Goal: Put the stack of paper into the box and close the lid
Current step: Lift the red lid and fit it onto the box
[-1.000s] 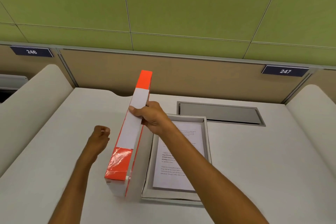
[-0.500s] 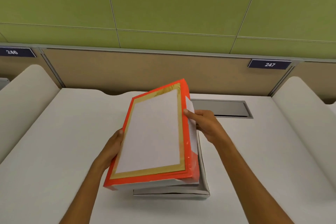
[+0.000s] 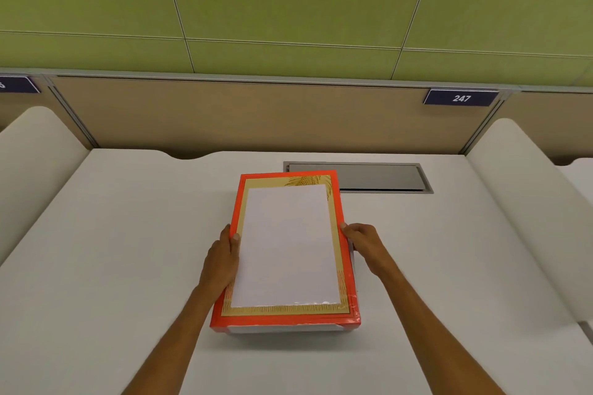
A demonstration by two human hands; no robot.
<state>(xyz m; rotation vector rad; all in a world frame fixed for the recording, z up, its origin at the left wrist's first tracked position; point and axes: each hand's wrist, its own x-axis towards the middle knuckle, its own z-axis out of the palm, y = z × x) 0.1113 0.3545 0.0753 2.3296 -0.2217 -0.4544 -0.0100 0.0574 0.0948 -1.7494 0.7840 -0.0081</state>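
On the white desk (image 3: pixel 96 266), just in front of the grey cable hatch (image 3: pixel 356 177), the box (image 3: pixel 282 329) sat with its orange lid (image 3: pixel 290 250) laid over it. Only a pale strip of the box's near wall showed under the lid's front edge, so the lid looked nearly but perhaps not fully seated. The stack of paper was hidden; I judged it to be inside, under the lid, though nothing visible proved it.

The lid's long axis ran away from the person, leaning slightly to the left at the far end. The left hand (image 3: pixel 223 258) clasped the left long edge about halfway along, thumb on top of the orange border and fingers curled down the side. The right hand (image 3: pixel 362 242) held the opposite long edge a little farther from the body, thumb on the rim, fingers wrapped down the side wall. Both hands were pressed against the lid, and it lay squarely between them, neither hand clearly nearer.

What remained, in my view, was an even downward press from both sides. Pushing harder on one edge could tilt the lid and jam it on the box wall.
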